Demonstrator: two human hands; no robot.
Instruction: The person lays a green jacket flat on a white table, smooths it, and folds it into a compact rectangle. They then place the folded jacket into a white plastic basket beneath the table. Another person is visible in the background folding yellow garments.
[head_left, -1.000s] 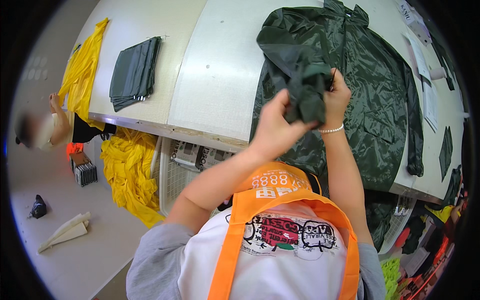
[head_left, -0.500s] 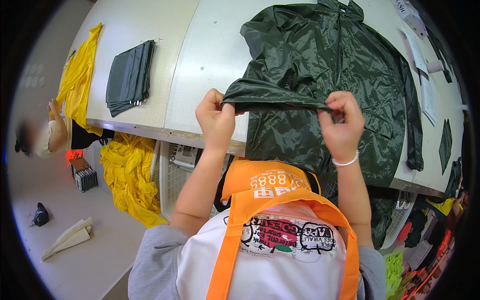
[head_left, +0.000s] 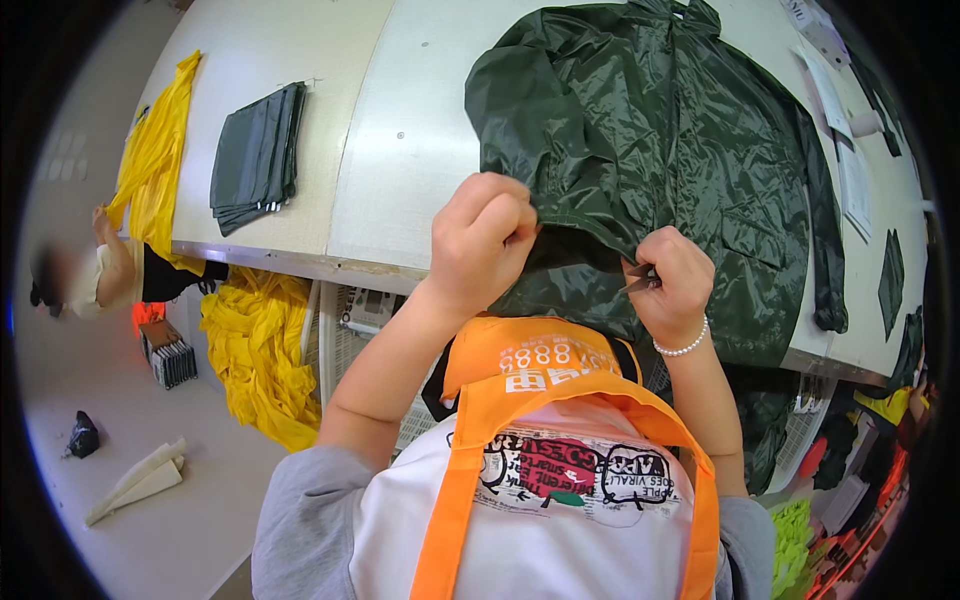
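A shiny dark green rain jacket (head_left: 730, 170) lies spread on the table, collar away from me and its lower part toward me. My left hand (head_left: 482, 240) is closed on an edge of the jacket, at what looks like a sleeve end, lifted near the table's front. At the other end of that edge, my right hand (head_left: 672, 282) is closed around small thread snips (head_left: 643, 282). Their dark pointed blades stick out toward the left. Whether the right fingers also pinch the cloth, I cannot tell.
Folded dark green pieces (head_left: 258, 155) lie stacked on the table (head_left: 385, 140) at left. Further left, a co-worker's hand (head_left: 103, 222) touches a yellow garment (head_left: 165, 150). Below the table edge, yellow cloth (head_left: 260, 350) spills beside a white basket (head_left: 328, 350). Papers (head_left: 850, 180) lie at right.
My left hand has moved right and my right hand slightly down, so the stretched edge between them is shorter and slanted. The snips' blades now show. The sleeve lies flatter.
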